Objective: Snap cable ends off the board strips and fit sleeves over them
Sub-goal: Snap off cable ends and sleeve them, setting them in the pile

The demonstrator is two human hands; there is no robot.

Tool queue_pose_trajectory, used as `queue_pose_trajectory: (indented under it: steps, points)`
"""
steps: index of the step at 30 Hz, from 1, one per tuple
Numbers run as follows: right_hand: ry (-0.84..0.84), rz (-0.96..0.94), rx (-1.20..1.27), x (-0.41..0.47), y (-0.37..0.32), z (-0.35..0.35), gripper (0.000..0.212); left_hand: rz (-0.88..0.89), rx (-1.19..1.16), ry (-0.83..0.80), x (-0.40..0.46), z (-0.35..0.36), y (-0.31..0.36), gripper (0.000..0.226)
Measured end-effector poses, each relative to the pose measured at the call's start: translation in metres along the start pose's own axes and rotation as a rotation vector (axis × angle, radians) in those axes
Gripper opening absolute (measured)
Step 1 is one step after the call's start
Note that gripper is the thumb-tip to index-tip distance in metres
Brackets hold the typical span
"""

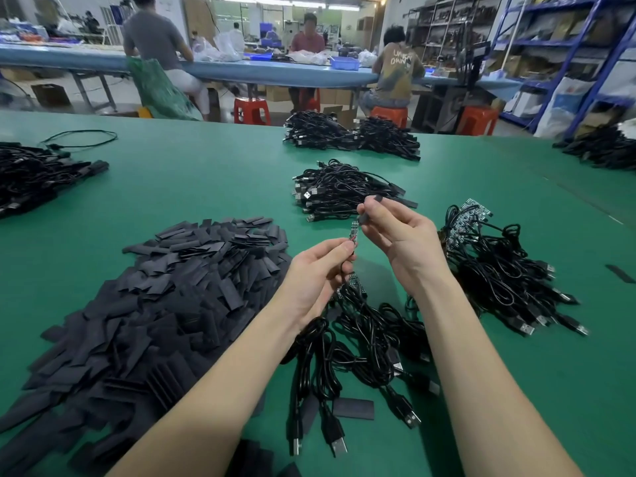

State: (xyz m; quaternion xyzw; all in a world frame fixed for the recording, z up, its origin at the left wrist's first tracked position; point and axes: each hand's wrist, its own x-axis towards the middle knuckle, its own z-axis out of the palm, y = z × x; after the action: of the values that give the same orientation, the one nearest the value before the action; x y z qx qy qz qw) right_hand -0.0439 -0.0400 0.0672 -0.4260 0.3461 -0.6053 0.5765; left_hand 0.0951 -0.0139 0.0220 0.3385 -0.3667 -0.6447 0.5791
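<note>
My left hand [318, 273] pinches a black cable just below its small circuit-board end [354, 231], which points up. My right hand [395, 232] holds a flat black sleeve [364, 218] between thumb and fingers, its lower edge just above and to the right of the board tip. The held cable hangs down into a loose bunch of black USB cables [364, 342] under my wrists. A big heap of black sleeves [165, 304] lies on the left. A bundle of cables on board strips [495, 266] lies on the right.
The green table [206, 180] also carries sleeved cable piles at centre [340, 191], far centre [351, 136], left [34, 177] and far right [605, 149]. One loose sleeve [354, 409] lies near the front. Three people sit at a blue bench behind.
</note>
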Motion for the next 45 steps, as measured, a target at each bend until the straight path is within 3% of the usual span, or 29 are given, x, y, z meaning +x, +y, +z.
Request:
queue_pose_trajectory:
  steps: [7,16,25,31,39,45]
  points:
    - [0.031,-0.066,-0.021,0.001,-0.002,-0.004,0.023,-0.011,-0.025,-0.017,-0.001,0.001,0.000,0.007]
    - [-0.064,-0.063,0.013,-0.002,-0.001,-0.007,0.015,-0.034,-0.029,-0.058,-0.002,0.000,0.001,0.014]
    - [-0.282,0.151,-0.133,-0.004,-0.010,-0.027,0.014,-0.031,0.027,-0.166,-0.004,-0.001,-0.002,0.019]
    - [-0.156,0.156,-0.093,-0.001,-0.006,-0.023,0.011,0.038,0.029,-0.083,-0.004,-0.002,-0.002,0.033]
    - [0.004,0.164,-0.124,0.001,-0.001,-0.015,0.034,0.176,0.233,0.091,-0.003,-0.002,-0.007,0.008]
    - [-0.023,0.172,-0.169,0.001,0.001,-0.017,0.026,0.204,0.256,0.092,-0.006,-0.001,-0.006,0.007]
